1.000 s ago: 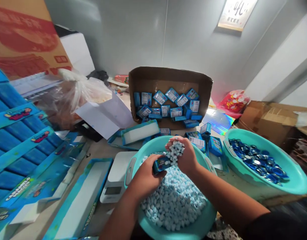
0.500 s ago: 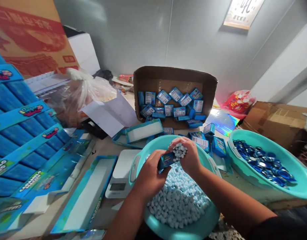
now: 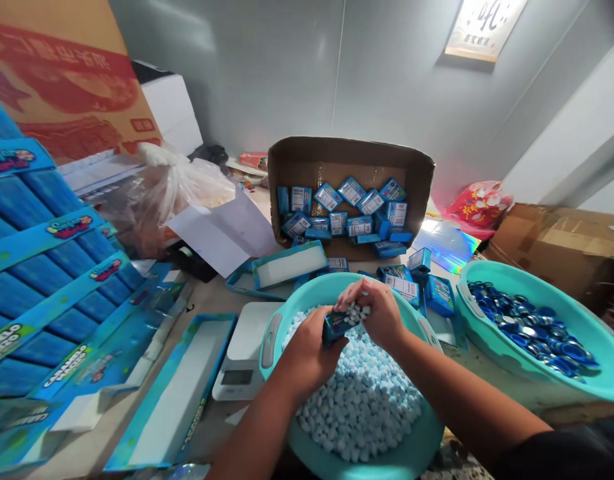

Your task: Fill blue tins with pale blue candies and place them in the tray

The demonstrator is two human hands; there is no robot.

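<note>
My left hand [image 3: 311, 343] is closed around a small dark blue candy box [image 3: 335, 326], tilted above a turquoise basin [image 3: 307, 457]. My right hand [image 3: 385, 317] is cupped against the box's far end. White candies [image 3: 357, 312] lie in its palm and spill at the box's opening, which the fingers partly hide. Below both hands the basin is heaped with loose pale candies [image 3: 361, 407].
Behind the basin, a cardboard box [image 3: 351, 148] lies with several blue candy boxes inside. A second basin [image 3: 599, 327] at right holds blue lids [image 3: 531, 330]. A white scale [image 3: 239, 373] and a blue tray [image 3: 174, 393] sit at left, beside stacked blue display boxes [image 3: 51, 267].
My right hand has tipped lower over the candy box, and fewer white candies show in its palm. The box has shifted slightly down and right with my left hand.
</note>
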